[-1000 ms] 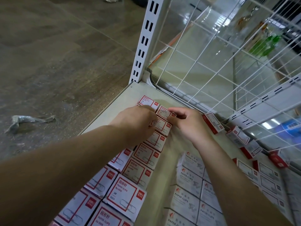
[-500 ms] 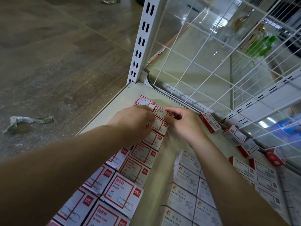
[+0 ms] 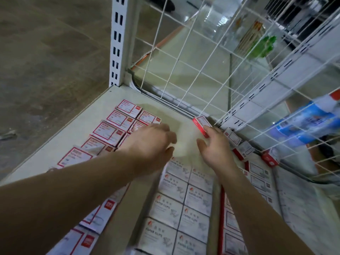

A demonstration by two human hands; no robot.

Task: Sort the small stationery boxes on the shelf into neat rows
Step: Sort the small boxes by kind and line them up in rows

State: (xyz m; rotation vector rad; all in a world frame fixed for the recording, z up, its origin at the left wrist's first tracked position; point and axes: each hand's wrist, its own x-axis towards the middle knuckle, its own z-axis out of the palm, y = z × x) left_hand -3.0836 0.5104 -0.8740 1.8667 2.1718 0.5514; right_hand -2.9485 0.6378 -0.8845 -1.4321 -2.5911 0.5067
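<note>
Both hands are leaving the far end of the red-framed box rows (image 3: 127,124).
Right hand (image 3: 217,150) is reaching a tilted red-sided cardboard box (image 3: 201,125) by the wire back (grasp unclear); left hand (image 3: 152,142) is hovering, fingers loose; several strays are awaiting rows.

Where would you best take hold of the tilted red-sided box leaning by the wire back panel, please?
Probably pinch the tilted box across its two broad faces near the raised upper end, coming from the front, where the right hand already reaches; the wire panel blocks the far side.

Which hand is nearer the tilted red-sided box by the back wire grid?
Right. The right hand has fingertips at the tilted box; the left hand hovers apart, over the bare shelf.
</note>
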